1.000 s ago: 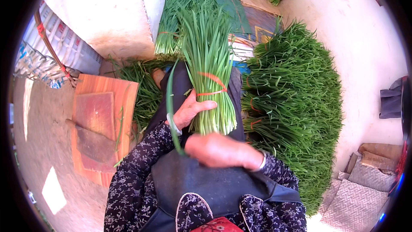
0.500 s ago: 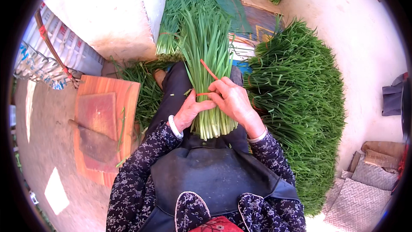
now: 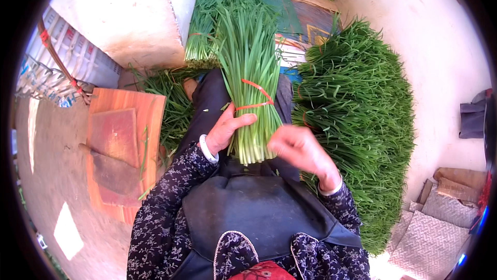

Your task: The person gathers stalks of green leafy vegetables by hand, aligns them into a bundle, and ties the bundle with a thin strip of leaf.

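Observation:
A bunch of garlic chives lies across my lap, its pale cut ends toward me and its green leaves pointing away. Round the stalks runs a red tie, with one loose tail lying over the leaves. My left hand is closed round the bunch's left side just below the tie, thumb across the front of the stalks. Beside the cut ends on the right is my right hand. Its fingers look bent but are smeared by motion, close to the stalks; whether they touch them I cannot tell.
Tied chive bunches lie beyond my knees. A large heap of chives stands at my right. To the left, a wooden board carries a broad-bladed knife, near loose leaves. A white basket stands behind it.
My right hand has let go of the red tie and moved down and right toward the cut ends. My left hand has shifted slightly down along the bunch. The tie now shows across the stalks.

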